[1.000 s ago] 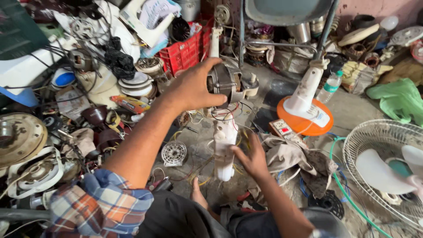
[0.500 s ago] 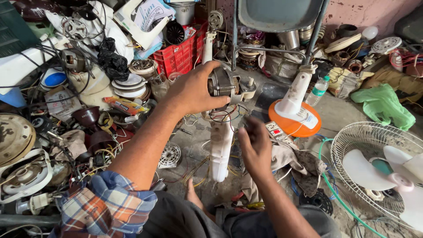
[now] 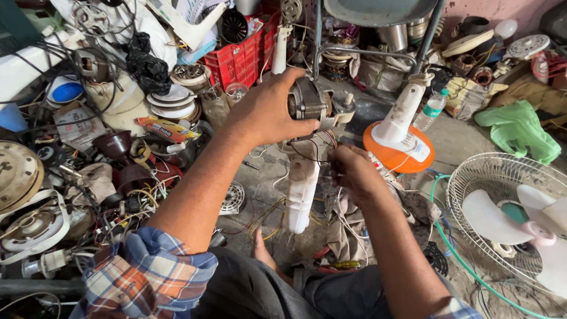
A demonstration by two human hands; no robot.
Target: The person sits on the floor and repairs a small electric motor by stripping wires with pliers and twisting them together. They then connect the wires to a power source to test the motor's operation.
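The left hand (image 3: 269,109) should grip the motor (image 3: 313,103) steady while the right hand (image 3: 354,171) pinches its wires (image 3: 328,140) gently.

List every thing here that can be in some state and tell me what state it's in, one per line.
left hand: gripping the fan motor from above
right hand: pinching the wires under the motor
fan motor: bare, casing off, held up
white fan neck: hanging below the motor, upright
wires: loose, exposed
plastic bottle: upright, capped
fan on orange base: standing, headless
fan guard with blades: lying flat on floor
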